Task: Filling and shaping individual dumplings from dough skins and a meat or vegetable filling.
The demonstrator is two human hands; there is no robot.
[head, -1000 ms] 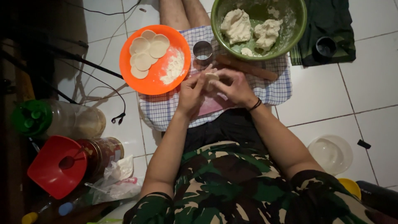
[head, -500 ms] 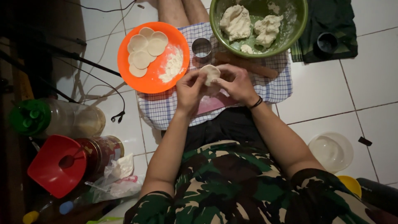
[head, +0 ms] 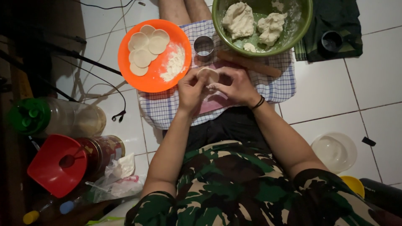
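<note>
My left hand (head: 190, 88) and my right hand (head: 234, 86) together pinch a small round disc of pale dough (head: 208, 75) above a checked cloth (head: 163, 109) spread over my lap. Just beyond the hands lie a round metal cutter (head: 204, 45) and a wooden rolling pin (head: 251, 64). An orange plate (head: 155, 77) at the left carries several flat dough rounds (head: 144, 48) and a heap of flour (head: 175, 65). A green bowl (head: 299, 25) at the top holds lumps of dough (head: 238, 19).
On the white tiled floor at the left stand a green-lidded plastic jar (head: 58, 119), a red-lidded jar with a spoon (head: 56, 165) and a plastic bag (head: 117, 180). A clear lid (head: 335, 151) and a yellow object (head: 354, 184) lie at the right, a dark cup (head: 331, 42) on a green cloth at top right. Cables (head: 104, 83) run by the plate.
Both hands have stayed over the cloth, working the dough piece; it now shows as a flatter round disc held up between the fingertips.
</note>
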